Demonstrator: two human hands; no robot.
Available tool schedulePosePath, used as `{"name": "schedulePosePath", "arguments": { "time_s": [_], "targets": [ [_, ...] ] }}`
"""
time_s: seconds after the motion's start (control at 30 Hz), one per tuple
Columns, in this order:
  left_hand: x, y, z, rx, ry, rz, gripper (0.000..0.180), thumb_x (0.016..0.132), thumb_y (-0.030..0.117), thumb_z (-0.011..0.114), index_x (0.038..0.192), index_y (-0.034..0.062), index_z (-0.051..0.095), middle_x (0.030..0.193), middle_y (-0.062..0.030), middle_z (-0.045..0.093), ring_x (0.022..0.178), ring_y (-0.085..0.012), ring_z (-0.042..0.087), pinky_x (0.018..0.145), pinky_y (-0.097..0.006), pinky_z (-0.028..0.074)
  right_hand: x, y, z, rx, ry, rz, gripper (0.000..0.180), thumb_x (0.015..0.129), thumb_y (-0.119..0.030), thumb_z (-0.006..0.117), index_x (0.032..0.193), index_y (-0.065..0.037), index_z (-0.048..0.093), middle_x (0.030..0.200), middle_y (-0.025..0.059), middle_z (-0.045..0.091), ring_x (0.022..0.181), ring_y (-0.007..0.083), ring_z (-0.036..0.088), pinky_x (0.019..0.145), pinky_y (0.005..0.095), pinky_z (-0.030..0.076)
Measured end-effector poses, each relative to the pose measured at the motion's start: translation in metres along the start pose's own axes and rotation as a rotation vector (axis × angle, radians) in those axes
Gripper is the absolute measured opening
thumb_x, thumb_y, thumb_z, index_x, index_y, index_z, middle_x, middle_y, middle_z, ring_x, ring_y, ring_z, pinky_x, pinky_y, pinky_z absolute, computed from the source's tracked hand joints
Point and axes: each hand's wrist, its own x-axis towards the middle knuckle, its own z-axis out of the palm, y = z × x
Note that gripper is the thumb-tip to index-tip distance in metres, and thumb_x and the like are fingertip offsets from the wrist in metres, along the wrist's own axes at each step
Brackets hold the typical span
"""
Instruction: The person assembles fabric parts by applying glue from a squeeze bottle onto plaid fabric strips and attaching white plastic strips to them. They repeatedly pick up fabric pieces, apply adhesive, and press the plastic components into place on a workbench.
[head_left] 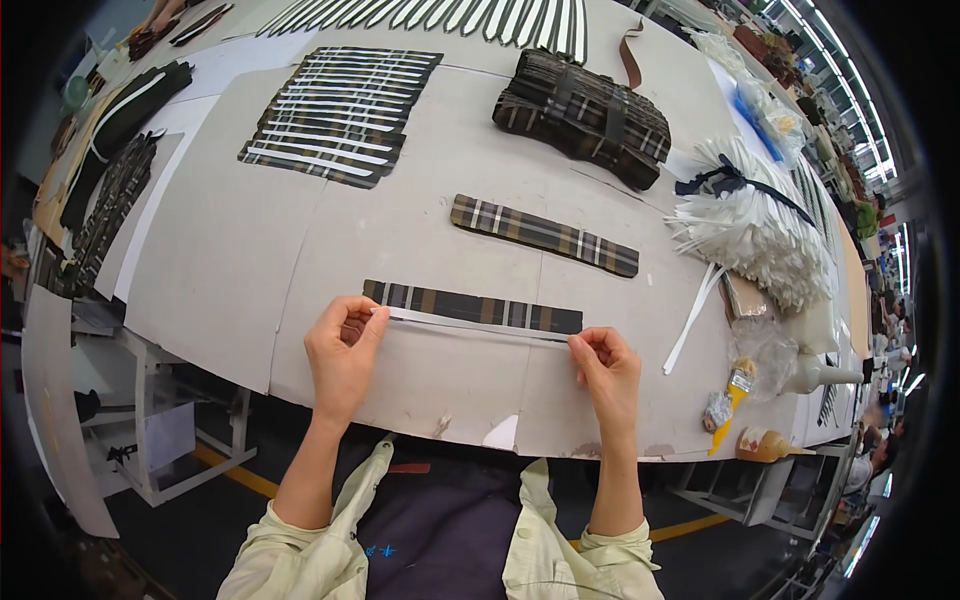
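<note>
Between my two hands a narrow white strip (470, 327) is stretched along the near edge of a dark plaid fabric strip (455, 305). My left hand (345, 345) pinches the white strip's left end between thumb and fingers. At its right end, my right hand (605, 365) does the same, thumb against forefinger. The plaid strip lies flat on the pale table. Just beyond it, a second plaid strip (545, 235), possibly a small stack, lies at a slant.
Farther off are plaid pieces with white strips (335, 110) and a tied plaid bundle (585, 115). On the right lie a tied bunch of white strips (750, 230), a yellow-handled brush (735, 395), a white bottle (825, 373) and an amber bottle (765, 445). Dark fabric (120, 140) lies left.
</note>
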Motion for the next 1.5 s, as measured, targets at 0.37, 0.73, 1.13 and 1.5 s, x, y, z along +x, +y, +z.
{"name": "schedulePosePath", "arguments": {
  "time_s": [0.37, 0.73, 1.13, 1.5],
  "targets": [
    [0.018, 0.002, 0.004, 0.224, 0.011, 0.055, 0.004, 0.086, 0.0, 0.069, 0.088, -0.0019, 0.066, 0.078, -0.004, 0.064, 0.063, -0.0086, 0.054, 0.057, -0.023, 0.044, 0.025, 0.005, 0.013, -0.296, 0.086, -0.156, 0.012, 0.09, -0.008, 0.07, 0.086, 0.003, 0.065, 0.068, 0.0047, 0.061, 0.056, 0.0096, 0.051, 0.054, 0.0254, 0.043],
    [0.021, -0.002, 0.007, 0.288, 0.034, 0.066, 0.004, 0.083, 0.0, 0.07, 0.084, -0.0004, 0.066, 0.076, -0.0044, 0.062, 0.056, -0.0104, 0.052, 0.053, -0.026, 0.043, 0.031, 0.012, 0.013, -0.345, 0.071, -0.186, 0.011, 0.089, -0.006, 0.07, 0.086, 0.002, 0.064, 0.068, 0.0061, 0.06, 0.054, 0.0114, 0.051, 0.052, 0.0257, 0.042],
    [0.021, -0.008, 0.012, 0.363, 0.053, 0.1, 0.004, 0.083, -0.001, 0.069, 0.083, -0.0006, 0.065, 0.074, -0.0044, 0.062, 0.056, -0.0099, 0.052, 0.053, -0.025, 0.042, 0.03, 0.011, 0.015, -0.418, 0.093, -0.292, 0.011, 0.089, -0.004, 0.07, 0.084, 0.002, 0.063, 0.067, 0.0043, 0.058, 0.056, 0.0098, 0.048, 0.053, 0.0252, 0.04],
    [0.018, -0.008, 0.015, 0.402, 0.086, 0.134, 0.004, 0.082, -0.002, 0.067, 0.083, 0.0009, 0.064, 0.073, -0.0046, 0.06, 0.054, -0.0114, 0.052, 0.051, -0.026, 0.043, 0.028, 0.005, 0.014, -0.428, 0.066, -0.293, 0.012, 0.088, -0.003, 0.069, 0.083, 0.002, 0.059, 0.07, 0.0108, 0.059, 0.058, 0.0187, 0.053, 0.056, 0.0311, 0.044]
  ]
}}
